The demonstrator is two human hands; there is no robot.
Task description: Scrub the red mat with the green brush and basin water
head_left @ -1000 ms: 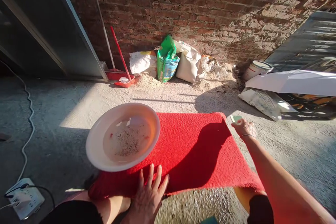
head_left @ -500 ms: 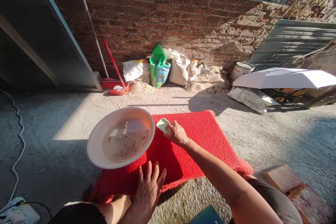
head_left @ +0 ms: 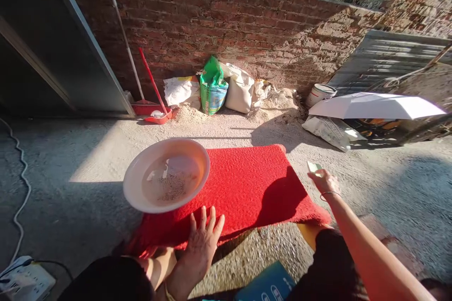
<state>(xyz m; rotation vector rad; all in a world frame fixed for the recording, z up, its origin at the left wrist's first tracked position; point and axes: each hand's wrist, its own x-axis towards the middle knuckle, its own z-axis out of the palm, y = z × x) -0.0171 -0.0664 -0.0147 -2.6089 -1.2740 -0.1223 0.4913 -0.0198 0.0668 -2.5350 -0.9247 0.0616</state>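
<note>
A red fuzzy cloth covers a low flat surface in front of me. My left hand lies palm down with fingers spread at its near edge. On the cloth's left part stands a wide white basin of water, with small dark specks visible inside. Out past the cloth's right edge, my right hand grips a pale green, flat rectangular piece, its exact kind unclear. That hand is raised, and its fingers partly cover the piece.
Along the brick wall are a red dustpan, a green bag and white sacks. A white umbrella and a bucket stand at right. A power strip lies lower left; a blue box is below.
My right hand has swung right with the pale green piece, from beside the basin to beyond the cloth's right edge. My left hand stays near the cloth's front edge.
</note>
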